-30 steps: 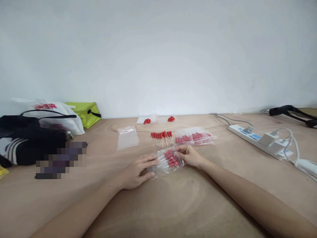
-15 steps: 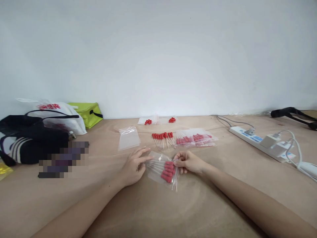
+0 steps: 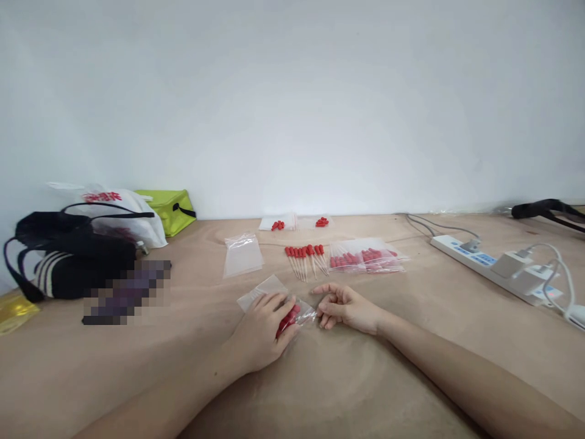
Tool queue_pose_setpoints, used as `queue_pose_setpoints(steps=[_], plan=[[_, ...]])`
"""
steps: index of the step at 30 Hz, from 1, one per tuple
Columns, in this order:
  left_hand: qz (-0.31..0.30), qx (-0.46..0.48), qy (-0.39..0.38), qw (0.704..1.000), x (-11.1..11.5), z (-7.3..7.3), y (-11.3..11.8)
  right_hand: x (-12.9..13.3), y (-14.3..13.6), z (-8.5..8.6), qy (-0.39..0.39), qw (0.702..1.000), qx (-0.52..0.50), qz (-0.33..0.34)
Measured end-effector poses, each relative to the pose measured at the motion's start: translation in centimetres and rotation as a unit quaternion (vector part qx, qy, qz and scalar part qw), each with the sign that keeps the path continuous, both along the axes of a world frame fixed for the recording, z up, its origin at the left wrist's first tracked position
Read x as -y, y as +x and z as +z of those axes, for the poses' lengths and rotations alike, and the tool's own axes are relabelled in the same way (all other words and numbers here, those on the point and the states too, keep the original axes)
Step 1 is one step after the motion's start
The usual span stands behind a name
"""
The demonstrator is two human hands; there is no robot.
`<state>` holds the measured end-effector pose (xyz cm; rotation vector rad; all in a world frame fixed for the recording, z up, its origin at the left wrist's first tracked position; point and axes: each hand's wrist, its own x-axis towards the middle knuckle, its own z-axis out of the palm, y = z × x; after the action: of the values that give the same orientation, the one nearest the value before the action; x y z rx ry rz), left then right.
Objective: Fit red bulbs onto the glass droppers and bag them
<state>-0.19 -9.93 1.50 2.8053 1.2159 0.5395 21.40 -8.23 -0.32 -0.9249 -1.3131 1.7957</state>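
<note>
My left hand (image 3: 267, 329) lies over a clear plastic bag (image 3: 262, 289), its fingers spread across the top. Red-headed sticks (image 3: 286, 320) inside the bag show between its thumb and index finger; their shafts are hidden under the hand. My right hand (image 3: 340, 310) is at the bag's right corner, its fingers loosely curled and apart, with the fingertips close to the crinkled plastic. Whether they touch it is hard to tell. Beyond the hands, several loose red-headed sticks (image 3: 304, 252) lie in a row. Filled bags (image 3: 365, 257) overlap to their right.
Flat clear bags (image 3: 244, 255) lie left of the loose sticks. Two small bags with red pieces (image 3: 278, 225) (image 3: 322, 222) are near the wall. A black bag (image 3: 86, 265), white bag (image 3: 148, 222) and green bag (image 3: 169, 210) stand left; a power strip (image 3: 479, 262) with cables is right.
The bag of sticks has shifted left and turned, and my left hand has moved from its edge onto its top. My right hand no longer pinches the red-headed end; its fingers have loosened.
</note>
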Motion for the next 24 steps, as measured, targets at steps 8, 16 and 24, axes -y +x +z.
queue_pose_setpoints(steps=[8, 16, 24], plan=[[-0.067, -0.070, 0.010, 0.995, -1.2, 0.1, -0.3, 0.0, 0.2, 0.2, 0.009, 1.000, 0.000, 0.008], [-0.103, -0.146, 0.123, 0.976, -2.9, -0.2, -0.3, 0.0, 0.2, 0.1, 0.014, 1.000, -0.003, 0.007], [-0.099, -0.165, 0.120, 0.974, -6.0, -0.1, -0.9, 0.0, 0.1, 0.2, 0.015, 1.000, 0.000, 0.009]])
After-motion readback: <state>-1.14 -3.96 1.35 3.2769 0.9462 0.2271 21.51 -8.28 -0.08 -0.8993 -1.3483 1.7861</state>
